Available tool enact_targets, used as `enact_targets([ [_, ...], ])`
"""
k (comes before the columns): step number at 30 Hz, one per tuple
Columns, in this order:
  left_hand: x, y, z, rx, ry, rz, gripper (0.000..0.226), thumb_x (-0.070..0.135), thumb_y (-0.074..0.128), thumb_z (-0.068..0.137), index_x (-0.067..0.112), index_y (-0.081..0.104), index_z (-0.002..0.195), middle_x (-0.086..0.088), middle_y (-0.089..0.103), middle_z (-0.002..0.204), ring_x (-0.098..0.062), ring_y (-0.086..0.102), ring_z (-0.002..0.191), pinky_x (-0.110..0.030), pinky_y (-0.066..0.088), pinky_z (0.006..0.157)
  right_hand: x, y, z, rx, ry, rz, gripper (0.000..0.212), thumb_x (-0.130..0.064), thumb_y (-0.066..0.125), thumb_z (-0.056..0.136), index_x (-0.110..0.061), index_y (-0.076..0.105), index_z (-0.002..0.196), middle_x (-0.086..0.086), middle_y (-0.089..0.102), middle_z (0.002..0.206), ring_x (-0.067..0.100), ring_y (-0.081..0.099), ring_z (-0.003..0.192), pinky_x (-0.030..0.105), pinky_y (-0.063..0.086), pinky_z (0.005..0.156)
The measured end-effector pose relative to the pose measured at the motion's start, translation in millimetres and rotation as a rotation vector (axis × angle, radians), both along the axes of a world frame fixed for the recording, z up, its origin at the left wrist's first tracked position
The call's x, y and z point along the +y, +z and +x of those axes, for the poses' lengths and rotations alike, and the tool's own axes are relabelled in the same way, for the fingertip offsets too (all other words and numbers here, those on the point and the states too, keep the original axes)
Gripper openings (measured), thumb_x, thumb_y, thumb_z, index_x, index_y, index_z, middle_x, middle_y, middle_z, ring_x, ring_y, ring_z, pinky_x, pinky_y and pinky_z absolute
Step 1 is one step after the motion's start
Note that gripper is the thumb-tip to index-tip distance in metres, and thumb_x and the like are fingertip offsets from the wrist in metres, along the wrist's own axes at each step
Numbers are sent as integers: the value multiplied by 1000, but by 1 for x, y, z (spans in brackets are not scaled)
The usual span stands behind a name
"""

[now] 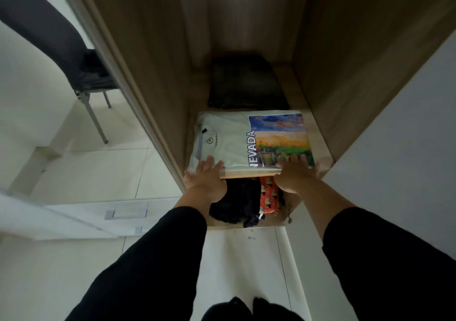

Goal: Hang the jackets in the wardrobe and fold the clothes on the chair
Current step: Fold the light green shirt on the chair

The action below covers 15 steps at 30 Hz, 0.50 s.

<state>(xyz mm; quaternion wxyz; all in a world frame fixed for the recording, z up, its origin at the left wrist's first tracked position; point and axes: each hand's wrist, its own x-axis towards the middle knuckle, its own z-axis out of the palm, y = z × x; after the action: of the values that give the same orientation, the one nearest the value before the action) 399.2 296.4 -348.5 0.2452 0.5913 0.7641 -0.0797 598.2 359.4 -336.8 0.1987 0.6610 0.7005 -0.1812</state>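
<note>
The folded white tee [229, 143] sat at the front of the wardrobe shelf [318, 133], long side running left-right, dark folded clothes [246, 83] behind it. Left hand [207, 175] and right hand [296, 172] lay open, palms flat on its near edge, equally close.
</note>
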Motion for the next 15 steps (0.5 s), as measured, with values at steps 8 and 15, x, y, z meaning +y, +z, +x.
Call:
enact_targets([
  [8, -111, 80, -6, -110, 66, 52, 48, 31, 39, 94, 28, 37, 142, 0, 28, 152, -27, 17, 142, -58, 13, 113, -116, 89, -19, 34, 77, -62, 52, -34, 37, 97, -38, 24, 148, 6, -6, 161, 30, -13, 146, 58, -6, 114],
  [15, -224, 152, -21, -37, 221, 105, 50, 33, 38, 97, 26, 31, 146, -3, 29, 153, -25, 21, 142, -54, 18, 114, -192, 158, -66, 108, 341, -8, 51, -32, 35, 98, -32, 26, 148, 7, 0, 160, 31, -11, 146, 59, -7, 114],
])
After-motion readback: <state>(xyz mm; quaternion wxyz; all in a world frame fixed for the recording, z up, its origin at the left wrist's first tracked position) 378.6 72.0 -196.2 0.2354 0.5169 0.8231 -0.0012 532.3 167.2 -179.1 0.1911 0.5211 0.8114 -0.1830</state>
